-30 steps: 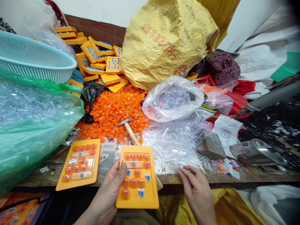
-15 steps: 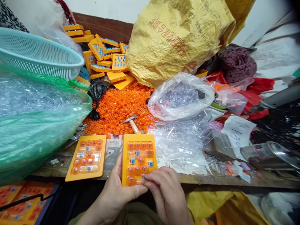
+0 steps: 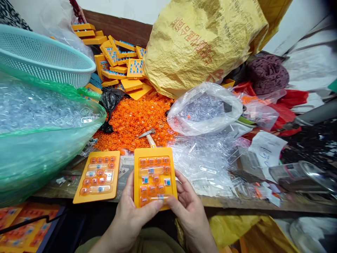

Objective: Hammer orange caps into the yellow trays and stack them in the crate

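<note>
Between both hands is an orange-yellow plastic board (image 3: 155,153) set with rows of orange round caps and some clear pieces. My left hand (image 3: 134,211) grips its lower left side, the thumb lying on the bottom row. On the lower right, my right hand (image 3: 188,207) has its thumb on a clear long cover (image 3: 160,198) and its fingers behind the edge. A second such board (image 3: 98,196), filled with caps and clear covers, lies to the left on the bench. Just beyond the held board rests a small hammer (image 3: 150,140).
Loose orange caps (image 3: 137,112) are heaped mid-bench. Clear plastic parts (image 3: 202,165) spread to their right, below an open white bag (image 3: 179,130). A green bag (image 3: 47,154) and blue basket (image 3: 47,63) stand left. Behind are stacked boards (image 3: 131,86) and a yellow sack (image 3: 200,45).
My right hand has gone from pinching at the bottom row to holding the board's right side, thumb pressing on the clear cover. The board has shifted slightly left and tilted.
</note>
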A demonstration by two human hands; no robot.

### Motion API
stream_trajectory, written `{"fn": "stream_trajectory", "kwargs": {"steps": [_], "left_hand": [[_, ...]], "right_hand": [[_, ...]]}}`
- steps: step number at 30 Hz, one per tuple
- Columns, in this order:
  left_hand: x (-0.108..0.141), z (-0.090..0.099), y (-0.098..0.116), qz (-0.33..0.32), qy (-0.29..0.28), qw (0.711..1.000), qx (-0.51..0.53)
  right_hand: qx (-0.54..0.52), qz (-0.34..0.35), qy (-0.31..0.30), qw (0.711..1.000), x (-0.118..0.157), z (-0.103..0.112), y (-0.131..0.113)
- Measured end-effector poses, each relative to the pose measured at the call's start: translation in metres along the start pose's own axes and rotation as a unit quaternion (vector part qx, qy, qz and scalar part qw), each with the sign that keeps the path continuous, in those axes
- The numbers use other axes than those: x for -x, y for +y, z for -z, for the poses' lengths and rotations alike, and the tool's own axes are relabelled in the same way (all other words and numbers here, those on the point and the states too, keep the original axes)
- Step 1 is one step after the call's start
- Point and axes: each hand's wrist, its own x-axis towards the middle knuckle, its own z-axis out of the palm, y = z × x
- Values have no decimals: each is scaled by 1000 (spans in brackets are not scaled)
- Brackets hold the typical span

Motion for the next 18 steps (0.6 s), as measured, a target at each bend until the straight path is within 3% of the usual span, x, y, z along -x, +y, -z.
{"fn": "stream_trajectory", "kwargs": {"steps": [4,6,7,8,10,12,15,18], "left_hand": [[-2,-1,-4,-17,19,1000,-8],[-4,-1,-3,-11,29,999,6],[-5,-1,-2,-4,35,999,15],[-6,-1,0,5,40,999,24],[-7,-2,3,20,44,998,39],[-8,-2,5,33,40,997,49],[-9,-4,8,49,26,997,62],[-10,-5,10,55,24,996,66]], "right_hand": [[63,4,19,998,-2,-5,0],[210,61,-4,976,-12,0,-9],[305,99,-6,947,-23,6,-18],[418,145,6,897,-37,13,-30],[501,178,48,846,-77,30,-61],[558,204,131,794,-127,48,-94],[653,194,158,715,-195,70,-127],[723,164,134,658,-238,81,-131]]}}
